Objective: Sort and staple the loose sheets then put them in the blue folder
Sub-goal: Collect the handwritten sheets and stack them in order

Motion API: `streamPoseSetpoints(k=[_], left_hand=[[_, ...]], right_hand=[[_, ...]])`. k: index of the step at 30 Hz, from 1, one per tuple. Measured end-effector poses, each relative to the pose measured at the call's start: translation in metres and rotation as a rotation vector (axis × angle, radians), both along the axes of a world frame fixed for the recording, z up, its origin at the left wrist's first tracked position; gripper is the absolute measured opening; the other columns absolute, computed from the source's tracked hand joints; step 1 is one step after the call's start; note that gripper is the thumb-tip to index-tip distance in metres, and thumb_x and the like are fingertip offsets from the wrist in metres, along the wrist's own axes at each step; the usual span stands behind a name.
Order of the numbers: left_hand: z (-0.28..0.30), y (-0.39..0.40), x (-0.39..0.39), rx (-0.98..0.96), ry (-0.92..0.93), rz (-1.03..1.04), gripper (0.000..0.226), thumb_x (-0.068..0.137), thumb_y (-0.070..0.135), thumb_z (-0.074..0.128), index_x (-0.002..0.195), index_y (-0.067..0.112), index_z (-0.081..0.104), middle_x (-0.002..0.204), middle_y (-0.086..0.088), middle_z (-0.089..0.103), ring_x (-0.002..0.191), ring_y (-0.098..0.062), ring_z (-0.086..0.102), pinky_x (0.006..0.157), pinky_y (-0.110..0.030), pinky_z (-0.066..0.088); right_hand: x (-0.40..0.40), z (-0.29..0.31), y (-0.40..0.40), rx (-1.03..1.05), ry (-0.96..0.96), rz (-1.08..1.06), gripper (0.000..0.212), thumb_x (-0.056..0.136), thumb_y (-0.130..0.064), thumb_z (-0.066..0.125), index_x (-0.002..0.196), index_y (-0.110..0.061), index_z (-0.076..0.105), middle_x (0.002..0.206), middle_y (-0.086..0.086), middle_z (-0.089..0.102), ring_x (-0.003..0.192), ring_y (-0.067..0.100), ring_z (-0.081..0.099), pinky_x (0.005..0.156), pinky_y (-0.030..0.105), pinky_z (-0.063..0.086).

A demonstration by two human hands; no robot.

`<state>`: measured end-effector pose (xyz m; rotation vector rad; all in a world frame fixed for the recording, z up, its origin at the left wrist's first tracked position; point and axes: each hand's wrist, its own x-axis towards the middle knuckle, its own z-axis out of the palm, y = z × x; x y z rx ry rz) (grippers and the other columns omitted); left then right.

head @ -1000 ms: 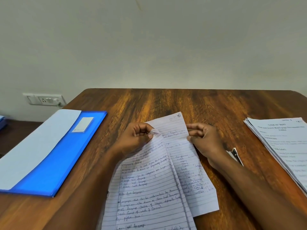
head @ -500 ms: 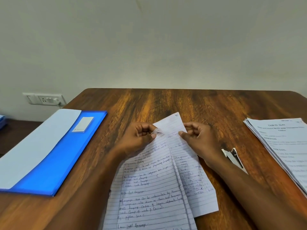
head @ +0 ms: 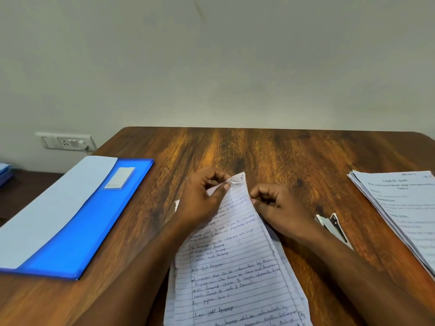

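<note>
On the table (head: 270, 149): big brown wood top; everything lies on it.
Folder (head: 77, 231): blue, at the left, closed and flat, with a pale sheet (head: 51, 208) on top. That sheet covers much of it and will likely need to come off before the folder can open.
Printed stack (head: 404, 212): at the right edge, well apart from the hands. It looks like more paper to sort, but I cannot read it well.
Sheets (head: 235, 267): lined pages with handwriting, in the middle, running from the hands to the bottom edge. The lower edges do not line up, so they look not yet even.
Left hand (head: 202, 198): fingers and thumb pinch the top corner of the sheets, which is bent up.
Right hand (head: 280, 208): fingers curled by the right edge of the sheets. It seems to pinch that edge, but I cannot tell for sure.
Stapler (head: 334, 227): small, silver and black, just beside the right wrist, partly hidden by it, not in use.
How to do it well: square the top corner first, so all pages meet. Hold them tight, then reach for the stapler without letting the pages slide.
</note>
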<state>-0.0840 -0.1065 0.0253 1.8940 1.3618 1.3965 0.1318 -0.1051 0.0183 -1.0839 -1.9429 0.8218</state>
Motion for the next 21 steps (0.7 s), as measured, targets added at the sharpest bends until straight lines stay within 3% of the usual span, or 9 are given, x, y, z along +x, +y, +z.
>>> streamPoseSetpoints(k=[3,5,8,11,14,16,18,21], left_hand=[[-0.002,0.003,-0.001,0.014,-0.024,-0.016,0.014,0.091,0.006,0.074,0.096,0.018,0.073,0.120,0.014,0.070,0.115,-0.003,0.065,0.091,-0.025,0.056],[-0.003,0.003,-0.002,-0.022,-0.011,0.004,0.014,0.092,0.009,0.075,0.096,0.023,0.074,0.115,0.015,0.073,0.111,-0.001,0.066,0.092,-0.029,0.056],[-0.002,0.000,-0.001,-0.026,0.008,0.042,0.012,0.093,0.012,0.074,0.098,0.024,0.075,0.097,0.015,0.074,0.098,-0.001,0.068,0.086,-0.019,0.053],[0.003,-0.005,0.002,0.043,-0.006,0.066,0.013,0.095,0.011,0.072,0.102,0.022,0.073,0.098,0.015,0.073,0.099,-0.003,0.068,0.085,-0.015,0.054],[0.009,-0.007,0.005,0.089,-0.083,0.127,0.018,0.094,0.010,0.072,0.109,0.020,0.068,0.102,0.014,0.069,0.099,-0.006,0.067,0.086,-0.023,0.058],[0.014,-0.008,0.004,0.114,-0.123,0.194,0.027,0.093,0.012,0.075,0.115,0.021,0.064,0.103,0.015,0.067,0.099,-0.005,0.065,0.086,-0.024,0.058],[0.017,-0.007,0.002,0.129,-0.159,0.242,0.042,0.090,0.016,0.079,0.126,0.025,0.059,0.110,0.016,0.065,0.104,-0.004,0.065,0.088,-0.021,0.057],[0.019,-0.005,-0.003,0.059,-0.241,0.360,0.077,0.083,0.029,0.086,0.145,0.036,0.041,0.138,0.012,0.055,0.127,-0.005,0.055,0.099,-0.026,0.052]], right_hand=[[0.000,0.002,-0.002,-0.028,0.013,0.032,0.021,0.098,-0.006,0.067,0.085,-0.021,0.074,0.081,-0.004,0.073,0.077,0.014,0.068,0.070,0.028,0.053],[-0.001,0.004,-0.005,-0.021,0.025,0.035,0.020,0.100,-0.011,0.065,0.084,-0.020,0.073,0.080,-0.004,0.072,0.075,0.015,0.066,0.069,0.029,0.051],[-0.005,0.010,-0.011,0.004,0.022,0.001,0.024,0.099,-0.036,0.057,0.083,-0.023,0.069,0.077,-0.003,0.069,0.071,0.018,0.063,0.065,0.037,0.049],[-0.007,0.014,-0.016,-0.036,-0.070,-0.024,0.029,0.096,-0.056,0.062,0.098,-0.028,0.069,0.093,-0.007,0.076,0.083,0.010,0.072,0.070,0.036,0.060],[-0.010,0.012,-0.019,-0.143,-0.091,-0.013,0.017,0.098,-0.032,0.071,0.114,-0.032,0.069,0.111,-0.014,0.077,0.099,0.003,0.074,0.084,0.034,0.064],[-0.012,0.012,-0.019,-0.170,-0.016,-0.050,0.015,0.100,-0.020,0.069,0.112,-0.028,0.072,0.108,-0.012,0.078,0.096,0.002,0.075,0.084,0.034,0.064],[-0.009,0.015,-0.017,-0.167,0.087,-0.137,0.011,0.100,-0.017,0.068,0.107,-0.024,0.073,0.101,-0.011,0.079,0.092,0.003,0.076,0.079,0.033,0.065],[0.000,0.025,-0.010,-0.104,0.218,-0.265,0.011,0.101,-0.020,0.065,0.108,-0.027,0.071,0.102,-0.011,0.079,0.093,0.008,0.077,0.074,0.033,0.065]])
